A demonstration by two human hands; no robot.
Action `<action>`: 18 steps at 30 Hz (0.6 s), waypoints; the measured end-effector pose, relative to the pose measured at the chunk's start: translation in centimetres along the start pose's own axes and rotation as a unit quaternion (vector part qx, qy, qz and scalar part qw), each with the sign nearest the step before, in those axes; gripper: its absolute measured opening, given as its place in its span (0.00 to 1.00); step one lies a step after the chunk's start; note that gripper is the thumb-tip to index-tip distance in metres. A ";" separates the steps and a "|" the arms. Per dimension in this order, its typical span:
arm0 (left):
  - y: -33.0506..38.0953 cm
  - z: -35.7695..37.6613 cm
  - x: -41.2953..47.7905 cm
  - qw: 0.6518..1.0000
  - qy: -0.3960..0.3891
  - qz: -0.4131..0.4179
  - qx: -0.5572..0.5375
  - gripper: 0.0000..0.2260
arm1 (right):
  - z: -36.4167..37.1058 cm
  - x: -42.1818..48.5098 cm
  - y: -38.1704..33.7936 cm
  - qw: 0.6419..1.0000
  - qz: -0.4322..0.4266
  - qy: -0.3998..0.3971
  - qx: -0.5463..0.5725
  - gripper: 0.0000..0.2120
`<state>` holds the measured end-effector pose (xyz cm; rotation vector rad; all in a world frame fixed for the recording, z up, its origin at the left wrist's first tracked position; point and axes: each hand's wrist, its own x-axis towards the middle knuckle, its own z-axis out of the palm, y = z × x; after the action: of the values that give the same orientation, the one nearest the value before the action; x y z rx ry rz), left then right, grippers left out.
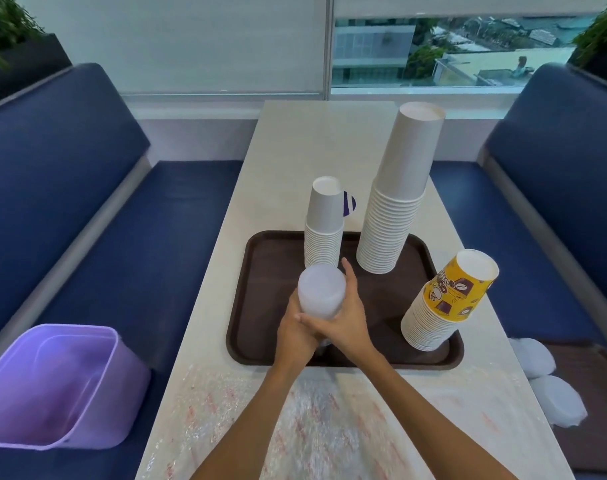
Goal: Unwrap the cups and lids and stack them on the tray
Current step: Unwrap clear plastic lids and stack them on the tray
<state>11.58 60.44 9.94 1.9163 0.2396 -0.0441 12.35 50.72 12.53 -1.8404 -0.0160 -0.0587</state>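
A dark brown tray (267,244) lies on the pale table. On it stand a short stack of upside-down white cups (324,230), a tall stack of larger white cups (395,209) and a leaning stack topped by a yellow printed cup (444,306). Above the tray's front left part, my left hand (293,332) and my right hand (347,320) both grip a stack of translucent white lids (321,292), which stands upright and looks blurred.
Crumpled clear plastic wrap (330,420) covers the near table. A purple bin (59,386) sits on the blue bench at left. Two wrapped lid stacks (551,393) lie on the right bench beside another brown tray (593,393).
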 end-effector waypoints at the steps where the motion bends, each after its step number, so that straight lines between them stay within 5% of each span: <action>1: -0.1 0.2 0.2 1.000 0.000 0.006 0.005 0.28 | 0.2 0.2 0.1 1.000 0.003 0.014 0.003 0.56; 9: -0.9 -3.7 1.1 0.987 -0.117 0.045 0.104 0.36 | -0.2 1.3 0.6 0.999 0.035 0.014 -0.009 0.45; 14: 1.9 -7.0 2.2 0.992 -0.021 0.099 0.075 0.22 | -0.8 1.6 1.1 0.999 0.038 0.006 -0.025 0.42; 18: 7.3 -6.8 3.1 0.985 -0.049 0.143 0.080 0.21 | -0.8 1.7 0.9 0.999 0.043 0.000 -0.024 0.41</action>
<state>15.43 64.82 18.66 2.0847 -0.1102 0.0344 14.11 49.71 11.94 -1.8878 0.0656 0.0023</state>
